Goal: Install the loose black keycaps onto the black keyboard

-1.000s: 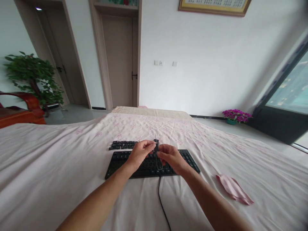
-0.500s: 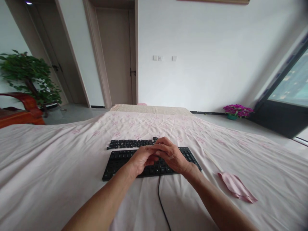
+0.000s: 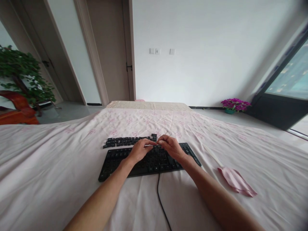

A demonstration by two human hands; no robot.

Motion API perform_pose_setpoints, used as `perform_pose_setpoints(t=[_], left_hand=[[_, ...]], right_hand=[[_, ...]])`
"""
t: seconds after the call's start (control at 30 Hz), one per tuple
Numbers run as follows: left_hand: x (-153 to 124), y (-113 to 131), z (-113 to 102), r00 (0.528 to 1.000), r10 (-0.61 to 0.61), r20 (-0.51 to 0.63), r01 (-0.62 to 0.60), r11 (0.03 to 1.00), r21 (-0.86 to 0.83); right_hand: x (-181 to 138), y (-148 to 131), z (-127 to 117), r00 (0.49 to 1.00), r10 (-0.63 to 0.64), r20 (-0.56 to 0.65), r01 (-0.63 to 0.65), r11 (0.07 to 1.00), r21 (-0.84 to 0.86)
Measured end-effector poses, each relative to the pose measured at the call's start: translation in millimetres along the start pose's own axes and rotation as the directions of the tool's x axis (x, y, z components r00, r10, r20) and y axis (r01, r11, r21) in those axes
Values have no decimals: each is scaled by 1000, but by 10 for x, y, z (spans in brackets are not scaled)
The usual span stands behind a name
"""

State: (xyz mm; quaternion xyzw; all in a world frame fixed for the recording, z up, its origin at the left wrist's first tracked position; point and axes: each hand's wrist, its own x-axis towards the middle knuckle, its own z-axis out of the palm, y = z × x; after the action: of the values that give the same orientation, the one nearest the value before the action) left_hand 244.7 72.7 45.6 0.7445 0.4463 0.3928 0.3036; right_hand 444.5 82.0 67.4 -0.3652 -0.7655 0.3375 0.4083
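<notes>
A black keyboard [image 3: 134,171] lies on the pale cloth, with many keycaps off its middle and left part and the number keys still at its right end. Above its far edge, my left hand [image 3: 140,151] has thumb and fingertips pinched together. My right hand [image 3: 172,147] pinches close beside it, the fingertips of both hands nearly meeting. What sits between them is too small to make out; a faint thin line shows just above the right fingers. Loose black keycaps [image 3: 120,141] stand in rows behind the keyboard, a few next to my fingertips.
A pink cloth [image 3: 237,181] on a pale stick lies to the right on the flowered bedsheet [image 3: 72,160]. The keyboard's black cable [image 3: 160,199] runs toward me. Farther off are a red wooden armrest [image 3: 18,107], a green plant and purple flowers [image 3: 235,104].
My hands were overlapped above the keyboard; now they have drawn apart, fingertips pinching at its far edge. My view has tilted slightly down.
</notes>
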Motion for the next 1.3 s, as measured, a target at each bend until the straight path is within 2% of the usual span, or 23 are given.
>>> perform_pose_setpoints(t=[0.27,0.47,0.6,0.7,0.93,1.13,1.3], left_hand=[[55,-72,-15,992,113,54,-121,978,171],[97,-103,69,986,126,110,-147,967,208],[97,-101,144,990,115,76,-130,961,243],[75,-104,193,992,123,41,-129,952,278],[35,-48,197,976,207,63,-217,947,238],[10,-34,192,981,178,71,-190,956,223],[-24,-26,217,987,162,-1,-157,959,237]], right_hand=[[28,-14,35,991,-96,89,98,995,-29],[33,35,76,994,-74,76,77,996,-37],[21,96,142,995,-93,39,93,996,15],[-1,121,189,992,-129,6,129,991,-20],[-62,108,235,979,-186,-88,179,981,-78],[-73,95,235,975,-190,-113,184,981,-58],[-116,-1,220,959,-204,-195,202,979,-34]])
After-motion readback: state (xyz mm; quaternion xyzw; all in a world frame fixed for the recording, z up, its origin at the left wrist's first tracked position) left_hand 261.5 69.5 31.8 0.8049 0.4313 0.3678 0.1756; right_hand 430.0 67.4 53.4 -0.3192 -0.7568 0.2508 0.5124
